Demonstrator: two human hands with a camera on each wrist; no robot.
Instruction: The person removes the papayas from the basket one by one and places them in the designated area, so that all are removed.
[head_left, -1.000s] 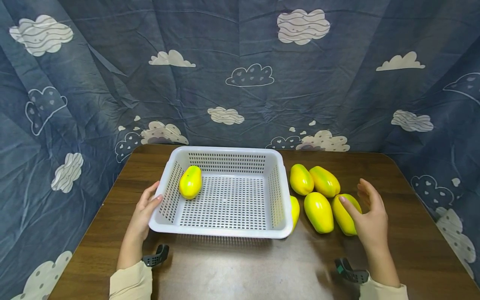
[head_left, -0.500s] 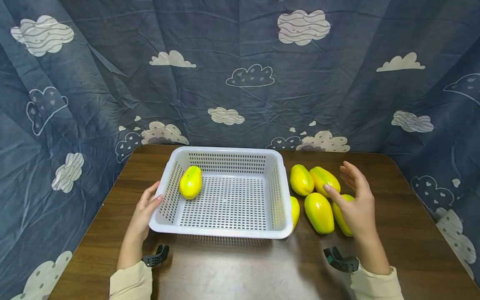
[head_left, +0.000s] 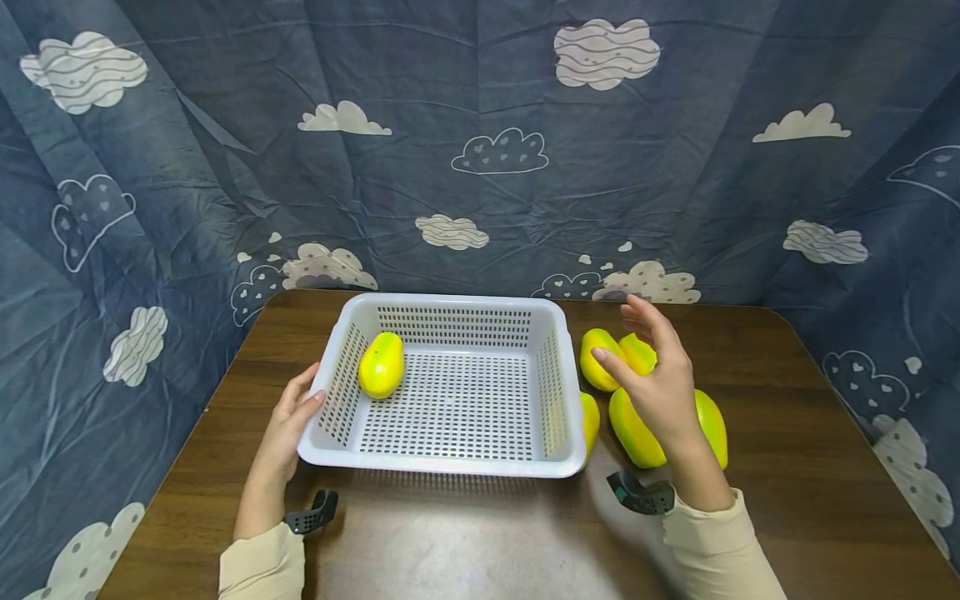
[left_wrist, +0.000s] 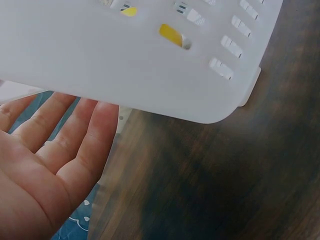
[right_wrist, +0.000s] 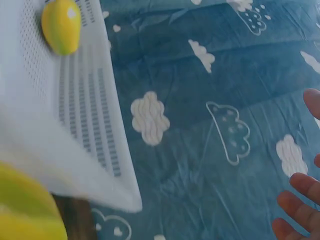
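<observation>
A white perforated plastic basket [head_left: 450, 468] stands on the table, with one yellow-green mango [head_left: 382, 367] lying at its left side. My left hand [head_left: 288, 421] holds the basket's left rim, thumb over the edge; in the left wrist view the other fingers [left_wrist: 95, 135] reach up to the rim and their tips are hidden. My right hand [head_left: 663, 387] hovers over the mangoes right of the basket, fingers spread and holding nothing. It partly covers a front mango [head_left: 632, 429] and a back mango [head_left: 637, 354]. Another mango [head_left: 598, 367] lies just left of its thumb.
One mango [head_left: 590, 425] lies against the basket's right wall, partly hidden by it. A further mango [head_left: 712, 427] shows right of my right wrist. Behind the brown wooden table [head_left: 480, 542] hangs a blue cloth [head_left: 480, 208] with white clouds.
My right hand has moved left and farther back, from beside the rightmost mango to above the middle of the group. My left hand and the basket have stayed in place.
</observation>
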